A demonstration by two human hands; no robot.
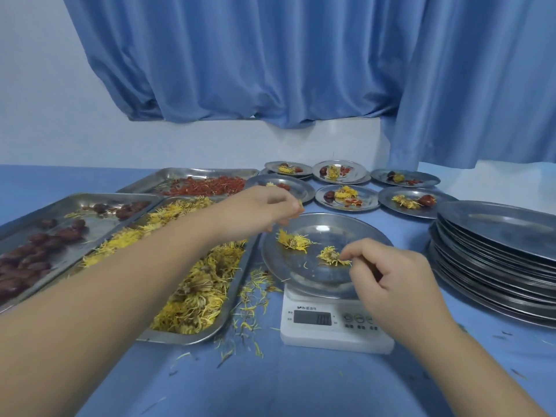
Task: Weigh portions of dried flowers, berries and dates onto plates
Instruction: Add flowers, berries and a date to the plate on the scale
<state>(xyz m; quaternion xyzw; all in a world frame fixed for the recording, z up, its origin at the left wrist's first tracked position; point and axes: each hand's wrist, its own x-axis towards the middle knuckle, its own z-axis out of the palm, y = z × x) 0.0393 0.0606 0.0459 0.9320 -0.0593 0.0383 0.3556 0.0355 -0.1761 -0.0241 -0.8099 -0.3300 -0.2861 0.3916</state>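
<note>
A steel plate (316,275) sits on a white digital scale (334,326) with two yellow dried flowers in it. My left hand (264,210) hovers over the plate's far-left rim and pinches a few yellow petals. A little nearer, my right hand (388,278) pinches the edge of the nearer dried flower (331,255). The other flower (293,240) lies free on the plate. To the left stand three steel trays: yellow flowers (195,284), dark red dates (36,248) and red berries (207,186).
Several filled plates (346,197) sit behind the scale. A tall stack of empty plates (496,254) stands at the right. Loose petals (249,299) litter the blue tablecloth between the flower tray and the scale. A blue curtain hangs behind.
</note>
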